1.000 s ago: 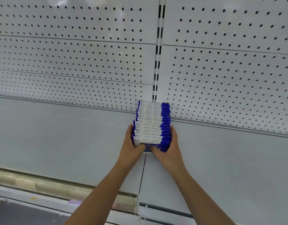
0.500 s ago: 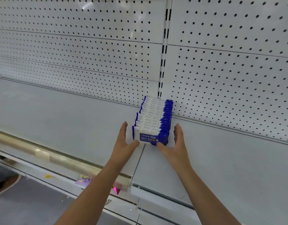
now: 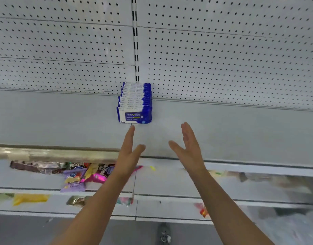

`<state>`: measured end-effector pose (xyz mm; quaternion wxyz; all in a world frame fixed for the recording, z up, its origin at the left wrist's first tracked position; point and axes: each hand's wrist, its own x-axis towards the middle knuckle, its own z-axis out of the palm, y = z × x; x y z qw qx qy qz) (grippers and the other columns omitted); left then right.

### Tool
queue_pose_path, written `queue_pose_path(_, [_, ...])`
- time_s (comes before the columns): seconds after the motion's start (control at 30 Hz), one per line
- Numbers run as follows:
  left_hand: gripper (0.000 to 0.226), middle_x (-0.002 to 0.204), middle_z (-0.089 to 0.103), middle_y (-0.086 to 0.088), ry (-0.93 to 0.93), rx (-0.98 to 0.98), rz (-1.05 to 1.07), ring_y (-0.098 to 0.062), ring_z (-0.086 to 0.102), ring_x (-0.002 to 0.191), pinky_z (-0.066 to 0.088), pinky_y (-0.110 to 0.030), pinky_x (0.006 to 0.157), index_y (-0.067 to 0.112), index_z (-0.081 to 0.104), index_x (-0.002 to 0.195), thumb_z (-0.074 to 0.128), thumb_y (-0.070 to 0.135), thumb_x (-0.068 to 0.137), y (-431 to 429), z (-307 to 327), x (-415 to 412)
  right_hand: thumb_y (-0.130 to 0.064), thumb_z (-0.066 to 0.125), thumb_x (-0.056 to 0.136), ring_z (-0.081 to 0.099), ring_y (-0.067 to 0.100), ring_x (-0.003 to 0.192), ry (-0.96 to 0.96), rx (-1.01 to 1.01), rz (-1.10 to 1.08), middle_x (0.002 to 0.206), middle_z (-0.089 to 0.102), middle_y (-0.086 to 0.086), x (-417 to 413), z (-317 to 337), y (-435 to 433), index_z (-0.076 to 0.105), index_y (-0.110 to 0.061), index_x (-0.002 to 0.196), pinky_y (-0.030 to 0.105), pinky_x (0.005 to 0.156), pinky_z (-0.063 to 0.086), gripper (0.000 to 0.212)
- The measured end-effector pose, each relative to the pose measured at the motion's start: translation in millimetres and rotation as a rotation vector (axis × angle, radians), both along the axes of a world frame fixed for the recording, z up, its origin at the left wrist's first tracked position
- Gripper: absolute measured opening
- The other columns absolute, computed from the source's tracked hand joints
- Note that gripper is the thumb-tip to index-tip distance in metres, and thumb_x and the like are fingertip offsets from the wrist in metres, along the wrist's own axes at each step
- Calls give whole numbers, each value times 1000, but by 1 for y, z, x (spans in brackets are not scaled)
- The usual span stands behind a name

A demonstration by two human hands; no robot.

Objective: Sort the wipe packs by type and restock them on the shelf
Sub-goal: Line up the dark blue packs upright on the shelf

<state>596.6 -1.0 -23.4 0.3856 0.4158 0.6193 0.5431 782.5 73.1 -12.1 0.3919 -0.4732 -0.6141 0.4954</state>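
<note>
A row of several blue-and-white wipe packs (image 3: 135,103) stands upright on the white shelf (image 3: 63,121), running back to the pegboard wall. The front pack shows a "75%" label. My left hand (image 3: 130,151) is just in front of the row with straight fingers, its fingertips close to the front pack's lower edge and holding nothing. My right hand (image 3: 189,147) is to the right of the row, fingers straight and spread, apart from the packs and empty.
The white pegboard back panel (image 3: 222,59) rises behind the shelf, with a slotted upright (image 3: 135,41) in the middle. Lower shelves hold colourful snack packets (image 3: 81,172) and a yellow packet (image 3: 30,198). The floor and a shoe (image 3: 163,234) show at the bottom.
Both hands let go of the row of wipe packs and drew back toward me, fingers opening. The view tilted down, bringing the lower shelves into sight.
</note>
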Motion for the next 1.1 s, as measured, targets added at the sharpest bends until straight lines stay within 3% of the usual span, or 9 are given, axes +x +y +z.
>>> queue_pose_path(0.17, [65,159,24,27,-23,-21,-134,-4,23,148,21,-45,124,54,27,150,61,41,97,-21,-6,57,-31,73,90,28,-8,142,-43,0,-109,157,30,-24,68,3,-55,26,-37,155,39,120,31,80])
queue_pose_path(0.23, [66,159,26,27,-33,-25,-191,-3,23,148,21,-45,124,55,29,149,64,39,95,-22,-8,86,-30,72,91,36,-22,128,-69,13,-172,152,35,-26,100,4,-72,27,-32,155,21,111,39,78])
queue_pose_path(0.3, [67,159,26,26,-44,-24,-248,-2,23,148,21,-43,124,50,29,151,64,33,96,-27,-9,123,-32,70,92,38,-26,122,-119,9,-230,152,34,-25,135,6,-91,27,-31,156,5,102,33,77])
queue_pose_path(0.4, [65,158,30,20,-87,13,-315,-2,26,146,21,-42,124,37,32,153,61,17,98,-33,-7,187,-31,69,91,32,-3,140,-179,30,-338,157,32,-20,198,5,-115,28,-32,155,19,113,27,76])
queue_pose_path(0.57, [73,157,35,23,-62,-31,-490,1,32,144,27,-44,122,50,35,147,68,42,83,-47,-11,318,-33,68,93,27,-10,135,-185,19,-492,150,28,-28,325,-1,-158,27,-36,155,17,109,24,74])
queue_pose_path(0.73, [70,159,23,28,-5,-78,-664,1,22,147,21,-40,123,50,24,153,60,27,97,-76,-16,473,-34,68,91,33,6,144,-159,-70,-607,158,34,-14,469,-15,-206,30,-33,154,29,115,29,74])
queue_pose_path(0.9, [78,157,25,31,-20,-149,-758,7,22,146,23,-38,123,47,24,154,61,41,86,-92,-21,593,-21,67,92,46,5,131,-161,-88,-672,141,49,-17,589,-22,-232,40,-27,147,25,105,37,61])
queue_pose_path(0.97, [79,158,26,28,-32,-163,-768,7,22,145,23,-37,123,45,25,154,61,42,84,-92,-23,627,-24,68,92,45,3,126,-139,-123,-701,135,46,-19,624,-26,-229,37,-24,149,24,103,37,65])
queue_pose_path(1.1, [67,152,35,31,-73,-126,-758,7,28,143,28,-35,121,46,32,150,62,23,95,-63,-26,690,-39,71,87,43,6,133,-108,-176,-717,149,43,-15,681,-37,-198,34,-31,151,35,111,41,74])
